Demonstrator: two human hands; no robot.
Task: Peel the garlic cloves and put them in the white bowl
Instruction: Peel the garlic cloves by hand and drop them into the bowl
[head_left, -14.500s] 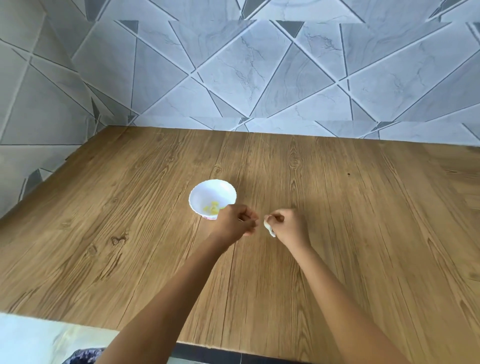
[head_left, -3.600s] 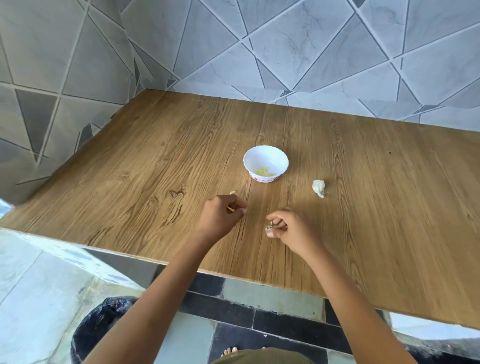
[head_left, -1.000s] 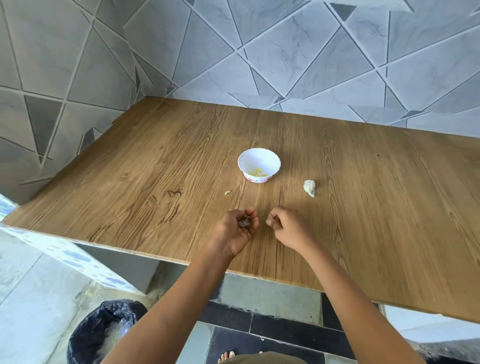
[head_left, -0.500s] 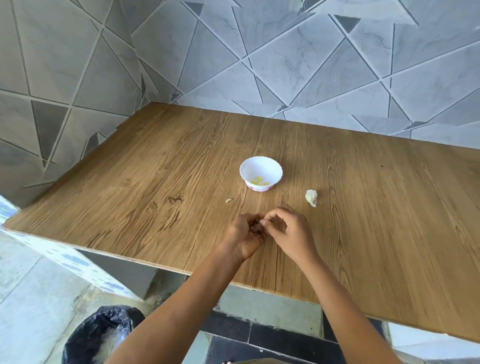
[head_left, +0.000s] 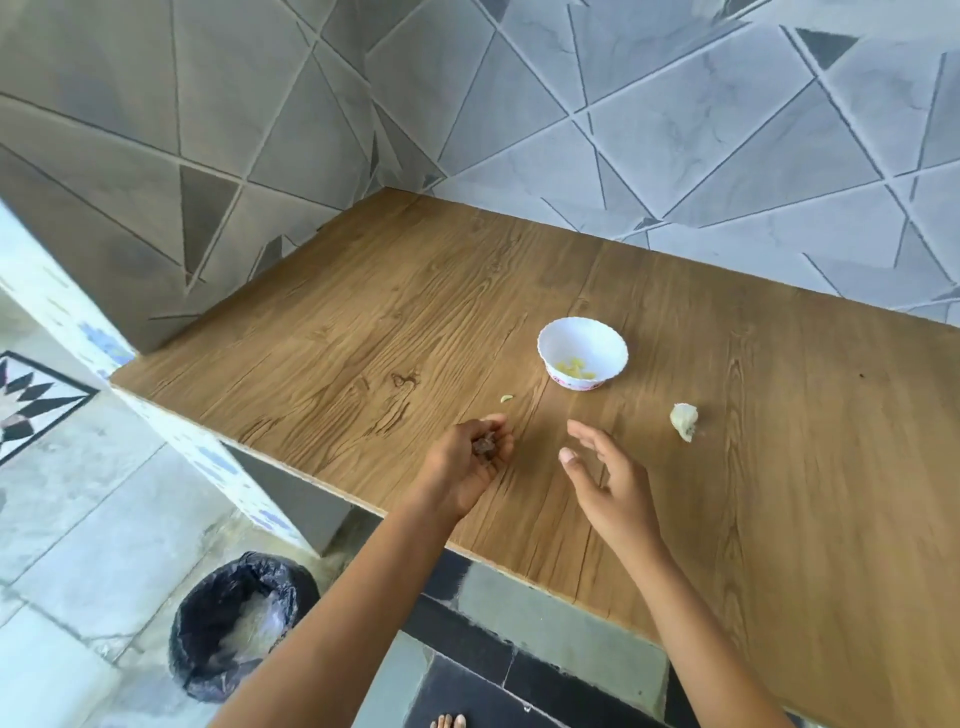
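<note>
We judge the job partly done. A few pale yellow peeled cloves (head_left: 574, 370) lie in the bottom of the white bowl (head_left: 584, 336), which stands about midway across the wooden counter (head_left: 363, 338), well back from its near edge. The rest of the garlic head (head_left: 684, 422), its papery skin on, lies to the right of the bowl and somewhat nearer the near edge, and neither hand touches it. How many cloves it holds we cannot tell. A small pale scrap (head_left: 506, 398) lies just off the bowl's near-left side; clove or skin, we cannot say.

Our left hand (head_left: 467, 465) is palm up over the counter, close to the near edge, its fingers (head_left: 496, 422) loosely curled round a small dark clump (head_left: 485, 447), which we take for peelings. Our right hand (head_left: 610, 483) hovers beside it, fingers (head_left: 584, 432) spread and relaxed, holding nothing. On the floor below the near-left corner stands a bin (head_left: 241, 623) with a black liner, probably where the clump belongs. After that, the garlic head needs splitting and peeling.
</note>
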